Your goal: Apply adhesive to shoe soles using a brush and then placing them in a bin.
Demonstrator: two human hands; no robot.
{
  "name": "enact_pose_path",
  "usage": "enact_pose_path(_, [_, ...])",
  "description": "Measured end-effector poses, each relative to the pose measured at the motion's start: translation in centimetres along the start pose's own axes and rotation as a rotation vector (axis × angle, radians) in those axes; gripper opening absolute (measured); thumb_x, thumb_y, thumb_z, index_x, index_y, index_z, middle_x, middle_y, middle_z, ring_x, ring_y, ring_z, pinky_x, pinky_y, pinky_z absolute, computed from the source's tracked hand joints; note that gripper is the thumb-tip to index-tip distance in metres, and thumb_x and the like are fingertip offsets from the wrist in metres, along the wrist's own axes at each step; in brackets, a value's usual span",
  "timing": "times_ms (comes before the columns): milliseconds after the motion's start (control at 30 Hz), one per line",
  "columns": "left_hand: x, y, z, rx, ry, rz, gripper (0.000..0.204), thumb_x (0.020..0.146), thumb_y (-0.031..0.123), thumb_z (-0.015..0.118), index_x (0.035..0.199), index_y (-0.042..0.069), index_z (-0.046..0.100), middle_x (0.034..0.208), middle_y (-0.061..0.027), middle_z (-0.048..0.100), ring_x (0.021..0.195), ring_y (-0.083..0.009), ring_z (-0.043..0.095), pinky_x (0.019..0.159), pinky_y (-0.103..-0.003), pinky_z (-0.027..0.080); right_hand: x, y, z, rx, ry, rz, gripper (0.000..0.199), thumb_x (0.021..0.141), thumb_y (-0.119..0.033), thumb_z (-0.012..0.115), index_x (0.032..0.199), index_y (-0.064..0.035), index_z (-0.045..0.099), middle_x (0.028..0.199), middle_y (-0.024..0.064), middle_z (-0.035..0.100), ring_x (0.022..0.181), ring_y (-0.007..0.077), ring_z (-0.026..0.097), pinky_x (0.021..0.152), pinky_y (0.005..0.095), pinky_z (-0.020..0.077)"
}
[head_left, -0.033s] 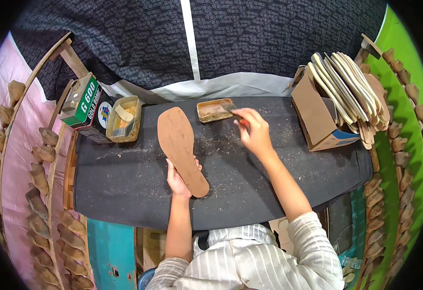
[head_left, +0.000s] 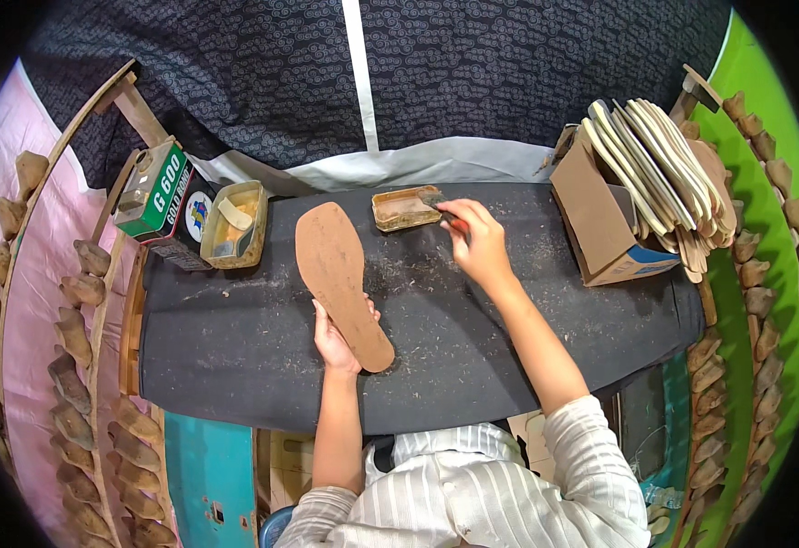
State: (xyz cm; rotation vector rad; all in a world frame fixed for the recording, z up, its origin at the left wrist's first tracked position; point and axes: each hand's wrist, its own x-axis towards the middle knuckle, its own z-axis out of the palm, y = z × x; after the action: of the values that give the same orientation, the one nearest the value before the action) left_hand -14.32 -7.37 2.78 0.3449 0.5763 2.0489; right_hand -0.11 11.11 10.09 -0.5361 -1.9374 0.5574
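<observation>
My left hand (head_left: pixel 334 345) is closed around the narrow end of a brown shoe sole (head_left: pixel 331 254), holding it above the table with its broad end pointing away from me. Dark smudges mark the sole's upper face. Between the fingers of my right hand (head_left: pixel 480 245) is a small brush (head_left: pixel 432 197), its handle reddish and mostly hidden by the hand. The dark bristles are at the right end of a shallow rectangular tray (head_left: pixel 406 222) with brownish, crusted walls. Whether they touch what lies in it, I cannot tell.
At the left stand a green and black metal can (head_left: pixel 164 208) and a yellowish plastic tub (head_left: pixel 258 245) holding a pale scraper-like piece. A cardboard box (head_left: pixel 591 228) packed with pale soles (head_left: pixel 651 169) is at the right. Scraps litter the black-covered table (head_left: pixel 473 384). Racks of wooden shoe lasts (head_left: pixel 69 382) flank it.
My right hand and the brush have shifted very slightly up and left at the tray's right end. The sole in my left hand has moved a touch leftward.
</observation>
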Motion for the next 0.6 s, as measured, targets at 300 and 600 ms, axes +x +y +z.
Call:
enact_pose_path(300, [-0.1, 0.0, 0.1, 0.021, 0.011, 0.014, 0.062, 0.096, 0.054, 0.025, 0.113, 0.001, 0.053, 0.093, -0.0127, 0.058, 0.079, -0.0234, 0.056, 0.071, -0.037, 0.046, 1.7, 6.0, 3.4, -0.045, -0.190, -0.002, 0.024, 0.076, 0.007, 0.058, 0.097, -0.0030, 0.062, 0.095, 0.0149, 0.062, 0.084, 0.0320, 0.063, 0.072, 0.0368, 0.0514])
enact_pose_path(600, [0.0, -0.1, -0.2, 0.017, -0.020, 0.021, 0.061, 0.096, 0.053, 0.025, 0.113, 0.001, 0.053, 0.095, -0.0127, 0.058, 0.080, -0.0234, 0.056, 0.071, -0.038, 0.046, 0.1, 6.7, 3.0, -0.086, -0.176, -0.047, 0.024, 0.079, 0.003, 0.060, 0.101, -0.0056, 0.063, 0.099, 0.0132, 0.061, 0.090, 0.0338, 0.062, 0.076, 0.0383, 0.0508])
